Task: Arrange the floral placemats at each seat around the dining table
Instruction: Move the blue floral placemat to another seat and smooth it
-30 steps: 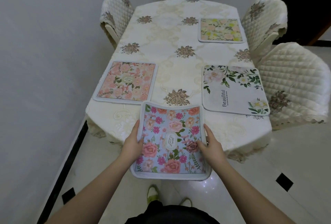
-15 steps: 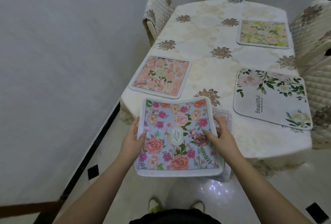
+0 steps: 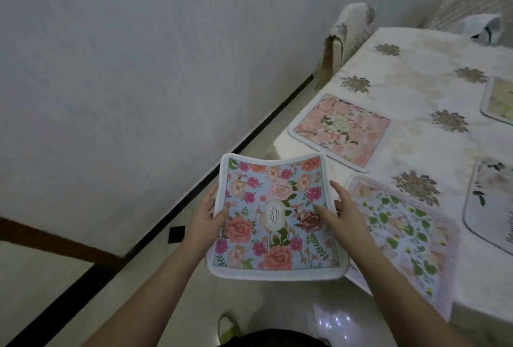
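The blue floral placemat with a white border and an oval centre label [image 3: 273,216] was held in the air off the table's near-left corner, above the pale tiled floor [image 3: 69,277], sagging a little across its far edge. The left hand [image 3: 206,217] gripped its left edge, thumb on top of the print and fingers curled beneath. The right hand [image 3: 342,217] gripped the right edge in the same way, thumb lying across the flowers near a dark pink rose, fingers hidden below the mat.

Just right of the held mat, a pale pink-bordered placemat printed with green leaves and small yellow flowers [image 3: 402,238] lay at the near end of the cream tablecloth with brown flower medallions [image 3: 416,74], its near edge hanging over the table's rim. Farther along the left side lay a peach-pink rose placemat with a white border [image 3: 341,131], flat and apart from the others. At the right edge of the view two more mats were partly cut off: a white placemat with green leaves and dark lettering [image 3: 492,205] and, beyond it, a yellowish floral placemat [image 3: 499,99].

A chair in a quilted cream cover [image 3: 349,30] stood at the table's far left, close to the grey wall [image 3: 138,55]. A black strip ran along the base of the wall.
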Demonstrator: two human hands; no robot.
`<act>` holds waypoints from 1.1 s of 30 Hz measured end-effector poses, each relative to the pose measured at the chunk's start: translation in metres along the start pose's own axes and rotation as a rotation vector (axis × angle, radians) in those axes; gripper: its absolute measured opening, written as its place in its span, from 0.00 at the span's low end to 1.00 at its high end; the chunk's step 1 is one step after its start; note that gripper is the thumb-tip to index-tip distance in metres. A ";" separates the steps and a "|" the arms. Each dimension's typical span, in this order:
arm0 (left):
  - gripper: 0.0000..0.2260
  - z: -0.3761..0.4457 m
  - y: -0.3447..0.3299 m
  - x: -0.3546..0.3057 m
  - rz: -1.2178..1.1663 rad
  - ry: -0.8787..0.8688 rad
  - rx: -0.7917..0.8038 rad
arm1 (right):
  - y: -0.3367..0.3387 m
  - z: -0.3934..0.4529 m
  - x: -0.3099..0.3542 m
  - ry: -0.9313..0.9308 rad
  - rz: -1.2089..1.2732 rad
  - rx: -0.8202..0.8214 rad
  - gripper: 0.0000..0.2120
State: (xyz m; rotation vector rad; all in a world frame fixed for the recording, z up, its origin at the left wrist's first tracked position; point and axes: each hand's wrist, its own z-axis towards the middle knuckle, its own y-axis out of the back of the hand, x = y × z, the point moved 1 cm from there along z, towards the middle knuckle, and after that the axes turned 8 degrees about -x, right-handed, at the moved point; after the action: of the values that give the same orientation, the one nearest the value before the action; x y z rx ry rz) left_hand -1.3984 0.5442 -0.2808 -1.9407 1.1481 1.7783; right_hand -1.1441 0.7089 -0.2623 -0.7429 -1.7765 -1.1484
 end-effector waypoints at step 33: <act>0.23 0.207 0.132 -0.025 -0.008 0.050 -0.215 | -0.170 0.186 0.113 0.119 -0.023 0.113 0.28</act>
State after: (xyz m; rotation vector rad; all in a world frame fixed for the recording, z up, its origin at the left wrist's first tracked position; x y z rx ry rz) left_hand -1.6363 0.6059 -0.2605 -2.1169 0.9973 1.9292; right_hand -1.3989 0.8148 -0.2653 -0.5765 -1.7388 -1.0752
